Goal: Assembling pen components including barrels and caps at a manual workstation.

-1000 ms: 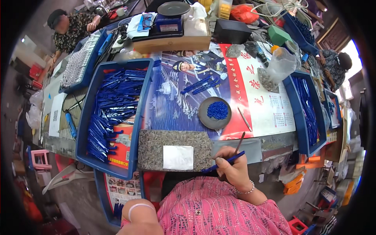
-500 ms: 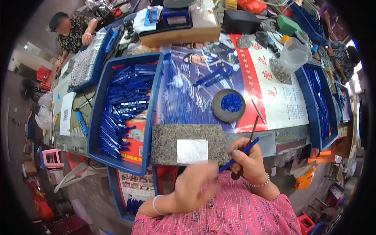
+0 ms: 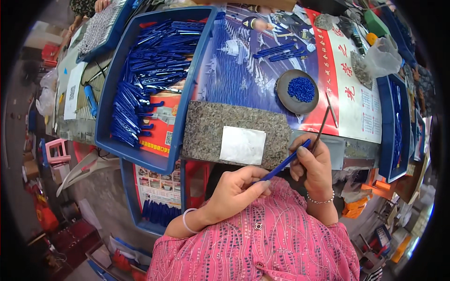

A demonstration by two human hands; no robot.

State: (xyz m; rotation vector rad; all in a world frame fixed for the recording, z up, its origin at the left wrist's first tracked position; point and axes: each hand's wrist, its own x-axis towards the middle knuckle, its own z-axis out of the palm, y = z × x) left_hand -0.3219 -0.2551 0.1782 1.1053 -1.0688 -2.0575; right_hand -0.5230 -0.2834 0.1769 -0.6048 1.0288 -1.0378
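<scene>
My left hand [image 3: 234,189] pinches the lower end of a thin blue plastic part [image 3: 283,163] close to my chest. My right hand [image 3: 313,164] grips its upper end and also holds a slim dark rod [image 3: 322,127] that sticks up toward the table. Just beyond my hands lies a speckled stone slab [image 3: 206,133] with a white sheet [image 3: 243,145] on it. A dark round dish [image 3: 286,96] of small blue beads [image 3: 301,89] sits past the slab. A blue tray [image 3: 183,112] heaped with blue plastic parts [image 3: 145,75] stands at the left.
A printed poster [image 3: 234,70] covers the table, with a few loose blue parts [image 3: 279,51] on it. Another blue tray [image 3: 389,126] stands at the right, a third [image 3: 129,187] lower at my left knee. A clear bag [image 3: 384,56] lies far right; another person's hand [image 3: 101,4] shows top left.
My left hand rose from my lap and took the lower end of the blue part. The view tipped down and closer to the table.
</scene>
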